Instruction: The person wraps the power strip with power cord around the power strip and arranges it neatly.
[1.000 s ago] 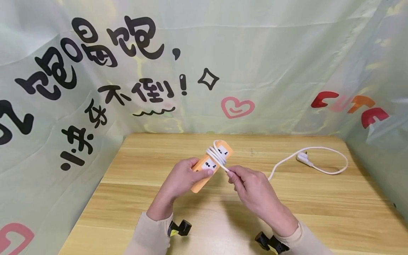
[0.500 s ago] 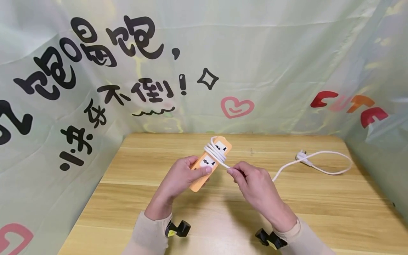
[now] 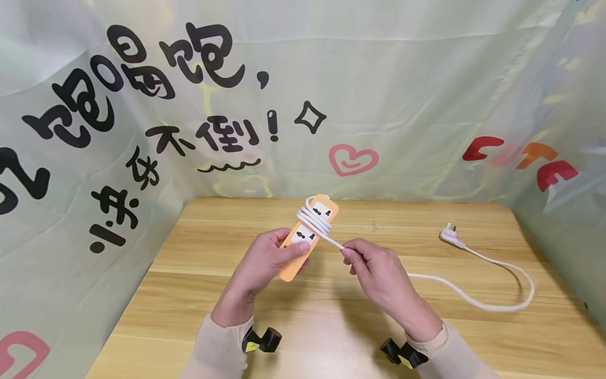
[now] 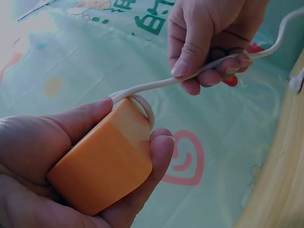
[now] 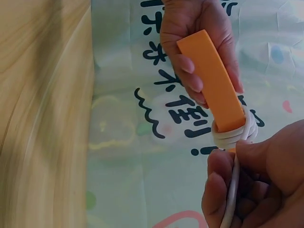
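Note:
An orange power strip (image 3: 290, 269) with white socket faces is held above the table, tilted, its far end leaning right. My left hand (image 3: 265, 261) grips its lower part, thumb across the front and fingers behind. Several turns of white cord (image 3: 313, 221) wrap the strip's upper half. From these turns the cord runs to my right hand (image 3: 381, 271), which pinches it between thumb and curled fingers just right of the strip. In the right wrist view the wraps (image 5: 232, 135) sit close to the right thumb. Past the right hand, the cord's tail leads to a white plug (image 3: 452, 235).
The wooden table (image 3: 199, 231) lies under both hands. Loose cord (image 3: 497, 307) curves over its right side. A printed fabric sheet (image 3: 402, 105) with lettering and hearts rises behind the table and at both sides. Small black devices (image 3: 262, 339) are strapped at the wrists.
The power strip and left hand have shifted slightly up and left. The cord between strip and right hand shows longer. The cord's tail has swung from a loop behind the plug to a curve nearer me.

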Tool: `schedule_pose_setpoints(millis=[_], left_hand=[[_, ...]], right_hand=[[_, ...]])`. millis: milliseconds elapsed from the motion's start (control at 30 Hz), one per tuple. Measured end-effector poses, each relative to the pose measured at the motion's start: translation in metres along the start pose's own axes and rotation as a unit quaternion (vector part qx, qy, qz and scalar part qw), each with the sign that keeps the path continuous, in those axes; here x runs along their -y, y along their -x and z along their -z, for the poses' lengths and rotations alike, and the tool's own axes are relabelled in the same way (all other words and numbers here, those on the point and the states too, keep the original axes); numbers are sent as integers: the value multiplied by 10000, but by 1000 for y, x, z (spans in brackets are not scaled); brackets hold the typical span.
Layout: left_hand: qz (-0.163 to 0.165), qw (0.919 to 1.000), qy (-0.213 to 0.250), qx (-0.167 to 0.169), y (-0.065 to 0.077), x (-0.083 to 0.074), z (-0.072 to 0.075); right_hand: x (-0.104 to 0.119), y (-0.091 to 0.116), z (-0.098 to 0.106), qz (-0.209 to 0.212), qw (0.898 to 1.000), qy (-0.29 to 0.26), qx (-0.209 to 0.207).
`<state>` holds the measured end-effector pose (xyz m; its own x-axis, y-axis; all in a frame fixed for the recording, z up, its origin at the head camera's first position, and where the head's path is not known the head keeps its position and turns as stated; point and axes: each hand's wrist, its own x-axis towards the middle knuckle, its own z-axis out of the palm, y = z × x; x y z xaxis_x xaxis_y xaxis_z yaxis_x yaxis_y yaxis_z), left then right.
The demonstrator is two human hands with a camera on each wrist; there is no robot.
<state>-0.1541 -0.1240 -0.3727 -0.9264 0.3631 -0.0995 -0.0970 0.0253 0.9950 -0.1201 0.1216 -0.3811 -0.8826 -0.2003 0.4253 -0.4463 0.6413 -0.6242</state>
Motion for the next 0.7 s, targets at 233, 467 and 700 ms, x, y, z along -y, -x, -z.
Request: schedule_pose_setpoints(millis=[233,467,700], left_hand=[[57,9997,219,12,0,-3,1],[-19,9972,733,128,3,-7,3],[-144,9952,909,325,3,-7,5]], right_hand=[[-6,-3,-1,-151,9992,318,-185],[-12,-4,0,-159,9983,460,-321],[-15,-6,0,97,9996,214,-178]])
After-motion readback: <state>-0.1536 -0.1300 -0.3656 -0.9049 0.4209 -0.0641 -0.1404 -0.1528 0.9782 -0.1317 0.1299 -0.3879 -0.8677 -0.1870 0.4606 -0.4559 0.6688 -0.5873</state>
